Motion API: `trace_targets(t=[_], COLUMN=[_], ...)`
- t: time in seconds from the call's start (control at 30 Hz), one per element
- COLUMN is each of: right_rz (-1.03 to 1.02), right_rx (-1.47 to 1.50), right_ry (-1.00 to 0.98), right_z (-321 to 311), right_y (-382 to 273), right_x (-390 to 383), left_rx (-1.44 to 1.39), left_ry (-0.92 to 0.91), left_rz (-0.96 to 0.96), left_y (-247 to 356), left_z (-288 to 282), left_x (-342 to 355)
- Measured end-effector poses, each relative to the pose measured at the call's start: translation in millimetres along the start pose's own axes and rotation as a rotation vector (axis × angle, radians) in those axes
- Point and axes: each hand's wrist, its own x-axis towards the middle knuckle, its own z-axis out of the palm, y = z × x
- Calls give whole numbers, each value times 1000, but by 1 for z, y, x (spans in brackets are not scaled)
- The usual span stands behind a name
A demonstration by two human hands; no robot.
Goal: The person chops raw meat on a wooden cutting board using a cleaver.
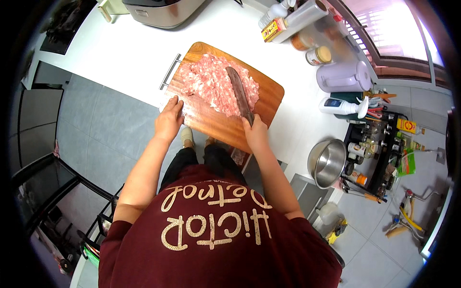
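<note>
Fingers of right hand are gripping knife; left hand, fingers slightly spread, is apparently steadying cutting board.

One head-worn fisheye view, looking steeply down, the wearer's torso close at the bottom, the desk farther off above

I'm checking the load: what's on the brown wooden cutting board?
Pink minced meat, with a long dark knife over it; the board directly beneath the meat is hidden.

One cutting board, one dark-bladed knife, one minced-meat heap, one steel bowl, one lilac jug.
</note>
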Motion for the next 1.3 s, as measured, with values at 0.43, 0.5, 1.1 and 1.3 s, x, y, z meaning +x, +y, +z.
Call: trace_targets(t=[0.43, 0.5, 1.1, 1.3], right_rz=[103, 220, 110, -58], right_rx=[624, 964, 687, 32], right_ry=[-67, -43, 18, -20], right_z=[-9, -7, 31, 14], right_y=[23, 28, -22, -63], right_x=[-9, -20, 13, 15], left_rx=[5, 14, 2, -2], left_ry=[-7, -5, -8, 6], left_rz=[-20, -21, -5, 9], left_y=[1, -2, 1, 0], left_z=[-3, -2, -5, -2], left_x=[1, 0, 1, 0])
